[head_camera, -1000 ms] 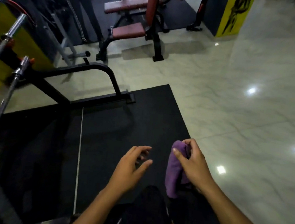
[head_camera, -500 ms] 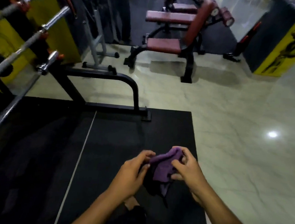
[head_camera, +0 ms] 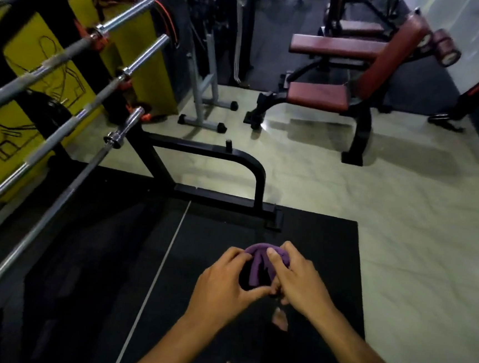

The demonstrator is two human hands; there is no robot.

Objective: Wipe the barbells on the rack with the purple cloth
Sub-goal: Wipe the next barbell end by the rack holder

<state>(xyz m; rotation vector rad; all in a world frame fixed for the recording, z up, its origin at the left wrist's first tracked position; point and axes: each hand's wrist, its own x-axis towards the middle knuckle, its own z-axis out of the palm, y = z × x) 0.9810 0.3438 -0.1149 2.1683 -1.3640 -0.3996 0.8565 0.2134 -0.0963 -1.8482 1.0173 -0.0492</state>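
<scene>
- Purple cloth (head_camera: 260,265): bunched into a loose wad low in the scene's centre, above the black floor mat (head_camera: 300,230), well apart from the barbells.
- Handling judgement: light, soft, limp; it takes any shape and will not slip. Best gathered into a palm-sized pad, so a fold can wrap round a bar.
- Left hand (head_camera: 225,285): fingers curled onto the wad's left side, thumb under it; it grips the cloth.
- Right hand (head_camera: 296,279): fingers pinch the top and right folds.
- Barbells (head_camera: 72,126): several chrome bars on the black rack (head_camera: 159,162) at left, running diagonally from near left to far centre; none touched. Judged stiff, heavy, smooth; wiping not yet begun.
- Far side: maroon padded bench (head_camera: 318,98) on the pale tiled floor (head_camera: 402,224); yellow wall panels (head_camera: 14,121) behind the rack.
- Change against half a second earlier: cloth draped more openly then, now balled tighter between both hands; more of the barbells and rack shows in the view.
</scene>
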